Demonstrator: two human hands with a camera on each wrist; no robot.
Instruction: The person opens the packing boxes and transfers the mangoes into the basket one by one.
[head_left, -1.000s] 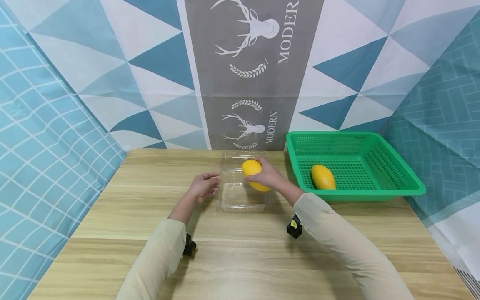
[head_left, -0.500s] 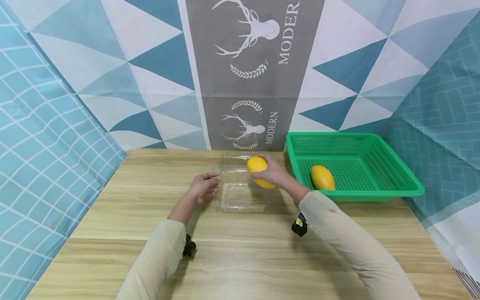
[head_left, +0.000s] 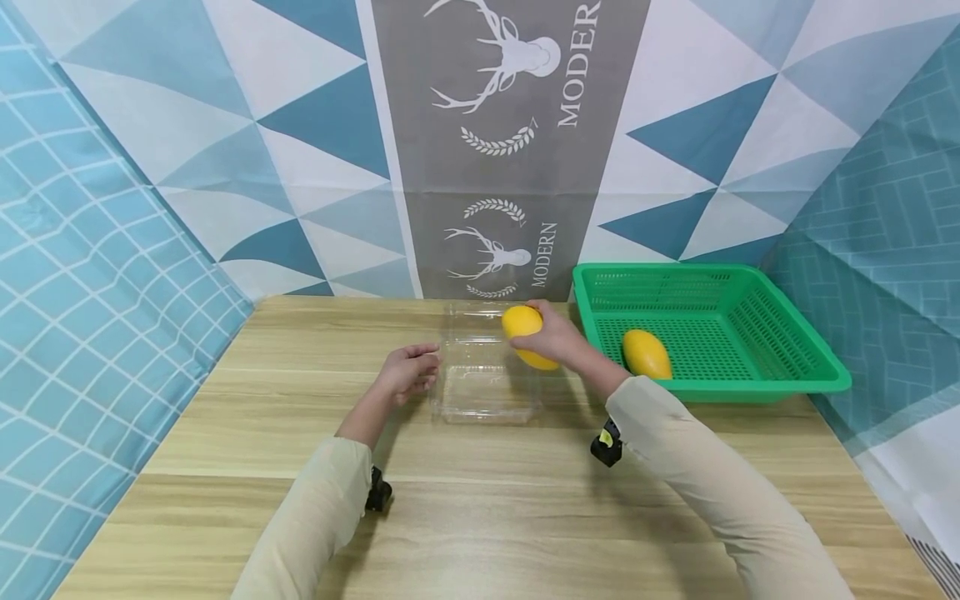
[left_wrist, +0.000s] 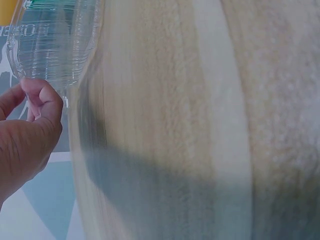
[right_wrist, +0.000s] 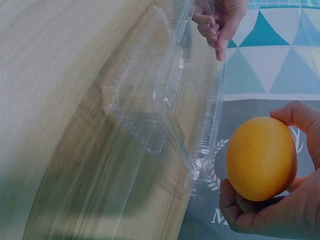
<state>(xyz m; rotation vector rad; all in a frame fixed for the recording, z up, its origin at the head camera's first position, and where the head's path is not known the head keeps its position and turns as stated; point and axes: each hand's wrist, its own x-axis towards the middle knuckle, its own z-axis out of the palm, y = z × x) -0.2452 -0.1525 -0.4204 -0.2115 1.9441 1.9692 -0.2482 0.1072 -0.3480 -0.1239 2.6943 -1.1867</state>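
My right hand (head_left: 555, 335) grips a yellow mango (head_left: 521, 321) above the right side of a clear plastic clamshell box (head_left: 483, 400). In the right wrist view the mango (right_wrist: 261, 157) sits between thumb and fingers, apart from the box (right_wrist: 170, 100). The box stands on the table with its lid up, and nothing is seen inside it. At its left edge, my left hand (head_left: 408, 372) pinches the plastic rim; the left wrist view shows thumb and finger of that hand (left_wrist: 35, 120) meeting at the box's edge (left_wrist: 55, 55).
A green plastic basket (head_left: 750, 387) stands at the back right of the wooden table (head_left: 480, 517). Another yellow mango (head_left: 647, 354) lies in it, near its front left. A patterned cloth wall (head_left: 495, 175) rises right behind the box and basket.
My right hand has carried the mango a little to the right and back, toward the box's right edge. The left hand, the box and the basket have stayed put.
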